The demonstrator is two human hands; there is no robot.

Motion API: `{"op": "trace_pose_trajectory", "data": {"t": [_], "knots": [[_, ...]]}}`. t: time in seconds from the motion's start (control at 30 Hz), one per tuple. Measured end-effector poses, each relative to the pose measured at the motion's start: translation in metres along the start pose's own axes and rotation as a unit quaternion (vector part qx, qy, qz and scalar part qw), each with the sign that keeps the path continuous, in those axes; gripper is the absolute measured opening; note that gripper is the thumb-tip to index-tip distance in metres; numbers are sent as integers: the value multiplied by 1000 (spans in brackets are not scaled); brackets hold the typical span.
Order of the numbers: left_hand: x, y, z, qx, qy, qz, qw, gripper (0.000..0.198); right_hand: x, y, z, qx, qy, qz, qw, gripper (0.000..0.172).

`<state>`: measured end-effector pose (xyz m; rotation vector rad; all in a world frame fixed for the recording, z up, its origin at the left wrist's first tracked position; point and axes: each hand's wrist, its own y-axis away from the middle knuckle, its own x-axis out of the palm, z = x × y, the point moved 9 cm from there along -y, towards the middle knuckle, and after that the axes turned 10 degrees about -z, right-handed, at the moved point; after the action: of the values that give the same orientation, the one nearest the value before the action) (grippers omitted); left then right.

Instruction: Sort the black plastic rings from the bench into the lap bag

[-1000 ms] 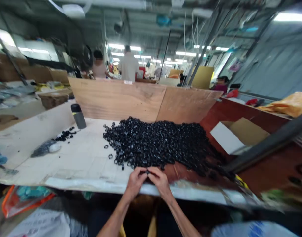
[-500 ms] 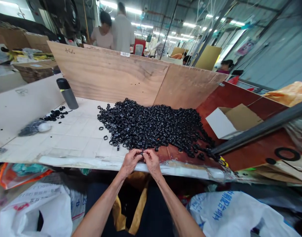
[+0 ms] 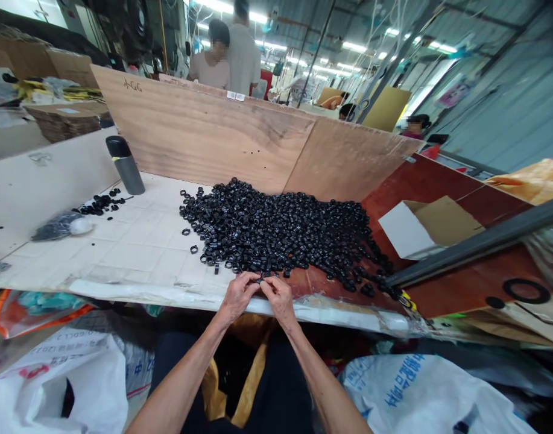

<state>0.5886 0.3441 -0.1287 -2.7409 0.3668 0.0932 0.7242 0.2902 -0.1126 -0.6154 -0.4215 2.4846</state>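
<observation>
Sack (image 3: 139, 371) reading “中” slumps left; a board (image 3: 195, 129) bears handwritten “小GG”. Left hand (image 3: 238, 297) and right hand (image 3: 279, 298), fingertips pinched, hold a mostly hidden black piece (image 3: 259, 281) before the ring heap (image 3: 276, 232); rightward, a dark bar (image 3: 484, 241) slants above a blue-lettered sack (image 3: 412, 386).

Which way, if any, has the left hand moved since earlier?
No, not visibly: the left hand stays at the table's front edge, by the black pile.

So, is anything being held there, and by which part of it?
Yes: the left hand and right hand pinch a small dark piece between their fingers. The fingers cover most of it, so which part they grip can't be told.
</observation>
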Motion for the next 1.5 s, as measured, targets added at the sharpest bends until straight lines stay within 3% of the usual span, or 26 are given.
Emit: {"op": "trace_pose_trajectory", "data": {"t": [0.17, 0.33, 0.53, 0.67, 0.83, 0.93, 1.0, 1.1, 1.23, 1.37, 1.5], "knots": [[1, 0, -6, 4, 3, 7, 1000, 20, 4, -2, -4, 16, 8, 20, 1000, 37], [1, 0, 2, -34, 17, -4, 999, 19, 6, -1, -10, 12, -34, 44, 998, 21], [0, 2, 4, -40, 18, -14, 999, 17, 6, -3, -7, -8, -86, 68, 994, 22], [-2, 3, -4, -24, 10, -16, 1000, 18, 2, -5, -6, -11, -29, 34, 999, 22], [-1, 2, -10, -23, 11, 4, 1000, 16, 3, -6, 2, -37, 35, -8, 999, 46], [1, 2, -6, -36, 22, 9, 999, 15, -1, -6, -5, 9, 1, -41, 999, 32], [0, 1, 0, -50, 34, -1, 998, 17, 0, -3, -5, 24, -35, -32, 999, 24], [0, 1, 6, -63, 49, -14, 997, 19, 0, 1, 5, -15, -27, -6, 1000, 25], [0, 2, 5, -70, 50, -20, 996, 19, -4, 6, 12, -38, 4, -12, 999, 47], [-1, 2, 3, -77, 62, -24, 995, 19, -7, 4, 8, -9, -29, -22, 999, 30], [-1, 2, 8, -89, 71, -22, 993, 19, -4, 2, 2, -1, -30, 8, 1000, 38]]}}
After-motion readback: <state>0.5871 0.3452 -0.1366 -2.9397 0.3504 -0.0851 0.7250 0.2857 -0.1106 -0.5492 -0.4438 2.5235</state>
